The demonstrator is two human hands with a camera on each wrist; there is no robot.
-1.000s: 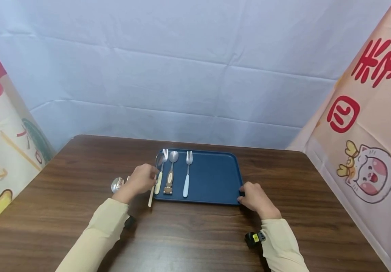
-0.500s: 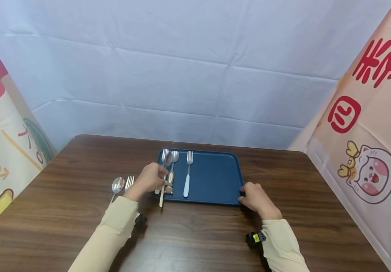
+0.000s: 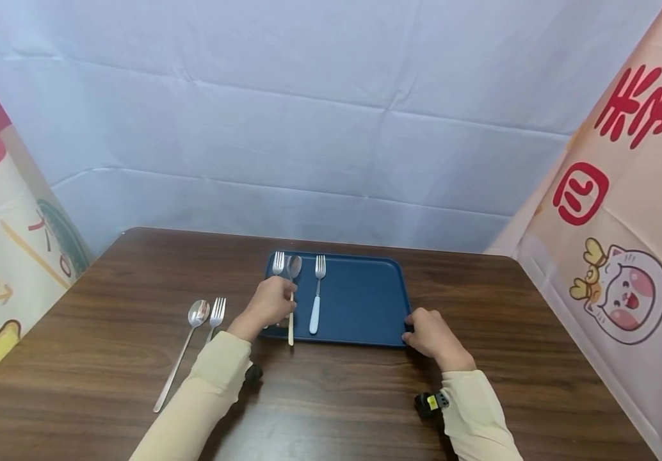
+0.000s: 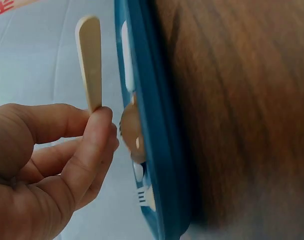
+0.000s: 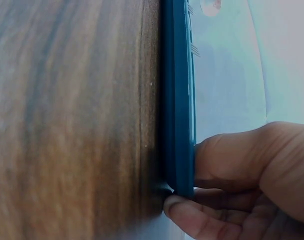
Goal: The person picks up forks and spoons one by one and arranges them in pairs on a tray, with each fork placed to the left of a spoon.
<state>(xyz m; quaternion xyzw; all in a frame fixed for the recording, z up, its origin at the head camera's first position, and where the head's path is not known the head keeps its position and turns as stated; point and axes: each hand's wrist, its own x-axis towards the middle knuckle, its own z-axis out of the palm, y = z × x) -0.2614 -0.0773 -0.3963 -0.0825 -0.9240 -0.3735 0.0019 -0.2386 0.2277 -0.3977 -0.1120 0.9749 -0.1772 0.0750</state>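
My left hand (image 3: 270,301) pinches a spoon (image 4: 94,65) with a cream handle between thumb and fingers, above the left part of a blue tray (image 3: 365,294). In the head view its bowl points away from me and overlaps a brown bear-handled spoon (image 4: 132,130), mostly hidden there by the hand. A fork (image 3: 278,262) lies at the tray's left edge, its handle largely covered by my hand. To the right lies a fork with a pale blue handle (image 3: 316,307). My right hand (image 3: 431,336) grips the tray's near right corner, thumb against the rim.
On the brown wooden table (image 3: 331,397), left of the tray, lie a metal spoon (image 3: 184,352) and a fork (image 3: 217,314), partly behind my left sleeve. A pale cloth (image 3: 285,128) hangs behind the table, with a printed cloth (image 3: 619,192) at the right.
My left hand has carried the cream-handled spoon rightward, from the tray's left edge to over the bear-handled spoon. My right hand has stayed at the tray's corner.
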